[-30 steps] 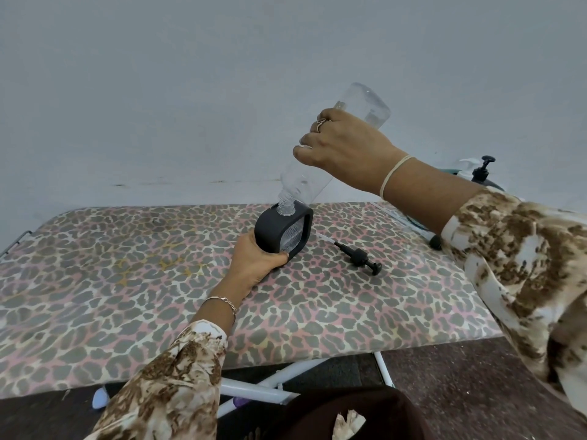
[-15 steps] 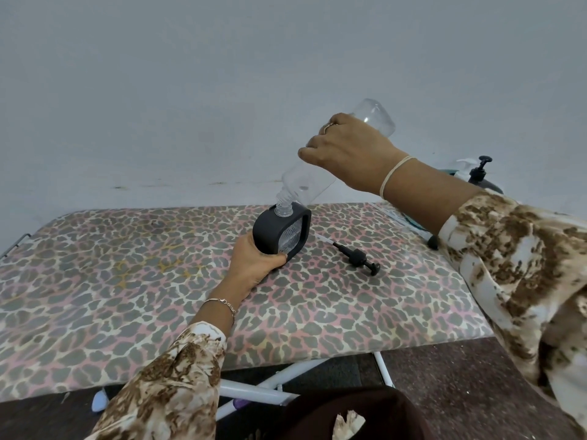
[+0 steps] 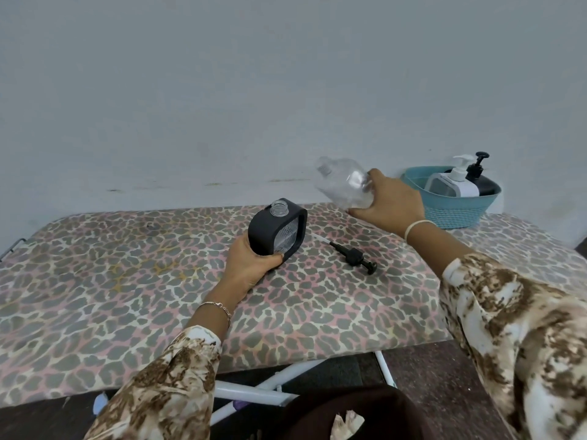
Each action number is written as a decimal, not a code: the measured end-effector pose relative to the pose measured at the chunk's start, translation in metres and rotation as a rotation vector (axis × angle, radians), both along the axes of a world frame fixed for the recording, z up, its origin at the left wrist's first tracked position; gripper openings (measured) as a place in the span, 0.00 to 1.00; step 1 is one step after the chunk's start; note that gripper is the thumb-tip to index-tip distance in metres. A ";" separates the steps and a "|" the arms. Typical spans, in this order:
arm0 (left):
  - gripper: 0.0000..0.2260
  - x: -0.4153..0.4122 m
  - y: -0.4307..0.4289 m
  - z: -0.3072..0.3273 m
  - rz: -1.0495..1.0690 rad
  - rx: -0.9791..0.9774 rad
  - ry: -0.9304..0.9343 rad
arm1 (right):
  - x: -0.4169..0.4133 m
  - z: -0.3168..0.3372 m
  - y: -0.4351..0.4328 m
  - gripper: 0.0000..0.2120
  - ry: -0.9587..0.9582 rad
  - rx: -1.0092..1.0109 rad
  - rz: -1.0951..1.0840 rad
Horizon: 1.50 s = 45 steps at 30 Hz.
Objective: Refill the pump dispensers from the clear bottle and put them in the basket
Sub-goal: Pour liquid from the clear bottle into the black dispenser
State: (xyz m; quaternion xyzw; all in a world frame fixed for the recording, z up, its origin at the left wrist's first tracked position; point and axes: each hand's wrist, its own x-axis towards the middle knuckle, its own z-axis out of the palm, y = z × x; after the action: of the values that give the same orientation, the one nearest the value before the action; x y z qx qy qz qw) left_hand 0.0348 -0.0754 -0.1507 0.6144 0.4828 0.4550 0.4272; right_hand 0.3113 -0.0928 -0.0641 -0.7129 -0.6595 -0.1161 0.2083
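My left hand (image 3: 251, 262) grips the base of a black square dispenser (image 3: 278, 227) standing on the leopard-print table (image 3: 127, 281), its clear threaded neck uncovered. My right hand (image 3: 387, 201) holds the clear bottle (image 3: 344, 182) low over the table's far edge, tilted with its mouth pointing up and left, blurred by motion. The dispenser's black pump head (image 3: 352, 255) with its white tube lies loose on the table just right of the dispenser. A teal basket (image 3: 454, 211) at the far right holds a white pump dispenser (image 3: 457, 182) and a black one (image 3: 479, 176).
A pale wall runs behind the table. White metal table legs (image 3: 254, 389) cross below the near edge over a dark floor. The table's left half shows only the patterned cover.
The right hand has lifted the clear bottle off the dispenser's neck and swung it down and right toward the table's far edge. The left hand still holds the dispenser. The basket has come into view.
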 end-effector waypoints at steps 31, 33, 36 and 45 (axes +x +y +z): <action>0.22 0.001 0.005 -0.009 0.032 -0.009 0.017 | 0.006 -0.072 -0.010 0.54 1.130 0.061 -0.029; 0.21 0.000 0.006 -0.009 0.033 -0.011 0.024 | 0.005 -0.077 -0.027 0.54 1.159 0.082 -0.062; 0.22 0.000 0.007 -0.009 0.031 -0.020 0.028 | -0.002 -0.091 -0.051 0.51 1.144 0.058 -0.079; 0.32 0.001 -0.002 -0.007 0.084 0.031 0.048 | -0.032 -0.101 -0.084 0.43 0.615 -0.129 -0.097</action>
State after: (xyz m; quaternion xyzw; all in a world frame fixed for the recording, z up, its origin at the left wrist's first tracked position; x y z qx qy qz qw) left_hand 0.0355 -0.0775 -0.1577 0.6107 0.5113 0.4651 0.3863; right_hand 0.2792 -0.1766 -0.1648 -0.7570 -0.5367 0.1371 0.3466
